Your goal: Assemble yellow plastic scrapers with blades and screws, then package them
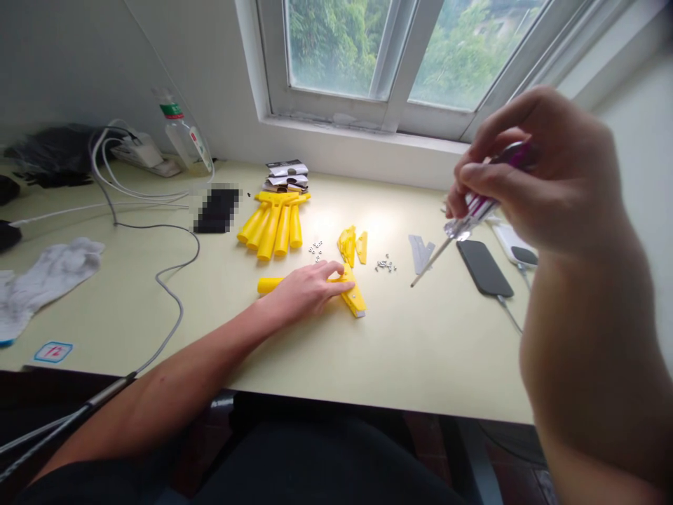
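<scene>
Yellow scraper (354, 300): smooth, cylindrical handle; flat, angular head with a grey end. It lies on the pale, smooth table (410, 358) beneath the left hand (302, 291), whose fingers grip it at neck and head. Right hand (557, 175), raised, is closed around a clear-and-purple screwdriver (465, 219); its slim metal tip is apart from the scraper.

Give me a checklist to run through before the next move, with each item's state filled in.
1. Screwdriver in the right hand: ok, held raised.
2. Left hand on the yellow tool: ok, fingers touching its head.
3. Screwdriver tip on the yellow tool: not ok, apart from it, in the air.
4. Small metal pieces beside the yellow tool: ok, loose on the table.
5. Fastener in the head tight: cannot tell, too small.
</scene>
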The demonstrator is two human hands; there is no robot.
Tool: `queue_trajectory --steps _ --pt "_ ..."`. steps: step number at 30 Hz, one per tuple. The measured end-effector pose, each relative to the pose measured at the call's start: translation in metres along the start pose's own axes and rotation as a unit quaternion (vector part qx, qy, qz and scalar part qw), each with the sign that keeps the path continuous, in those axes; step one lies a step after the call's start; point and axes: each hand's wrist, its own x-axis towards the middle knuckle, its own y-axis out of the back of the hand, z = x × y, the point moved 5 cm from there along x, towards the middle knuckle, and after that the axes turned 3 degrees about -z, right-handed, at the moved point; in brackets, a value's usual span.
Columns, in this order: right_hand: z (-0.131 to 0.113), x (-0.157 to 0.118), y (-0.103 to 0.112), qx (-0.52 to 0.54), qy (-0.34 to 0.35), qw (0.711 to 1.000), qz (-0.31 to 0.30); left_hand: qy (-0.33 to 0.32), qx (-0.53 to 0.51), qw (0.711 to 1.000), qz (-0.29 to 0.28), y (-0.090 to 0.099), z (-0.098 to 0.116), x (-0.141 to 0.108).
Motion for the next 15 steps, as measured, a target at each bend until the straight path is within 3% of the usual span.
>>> queue_trajectory --steps 4,9,11,15 --pt "0.007 -0.011 -0.027 -0.069 -0.051 0.988 -0.126 0.01 -0.007 0.998 0.056 0.012 -0.006 -0.001" --pt "0.051 -0.051 -0.082 -0.168 -0.107 0.906 -0.374 0.047 0.014 0.997 0.065 0.026 -0.018 -0.006" --pt "0.07 -0.069 -0.099 -0.162 -0.14 0.887 -0.409 0.059 0.016 0.997 0.054 0.03 -0.024 -0.009" --pt "0.092 -0.09 -0.119 -0.127 -0.167 0.881 -0.425 0.065 -0.009 0.998 0.025 0.031 -0.031 -0.012"
